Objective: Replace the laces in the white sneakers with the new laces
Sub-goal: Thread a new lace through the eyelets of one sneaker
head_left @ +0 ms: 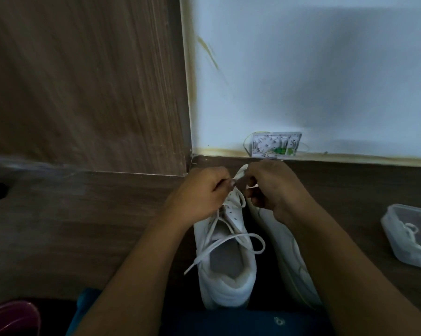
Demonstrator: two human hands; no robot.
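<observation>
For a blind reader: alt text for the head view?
The left hand and right hand pinch a white lace over a white sneaker on a dark wooden floor, a second white sneaker beside it; a clear plastic box sits at right.

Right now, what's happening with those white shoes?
A person is working on a white sneaker on the floor. Both the left hand and the right hand pinch its lace near the toe, and loose ends trail over the opening. The other sneaker lies beside it, and a clear box holding more laces sits to the right.
</observation>
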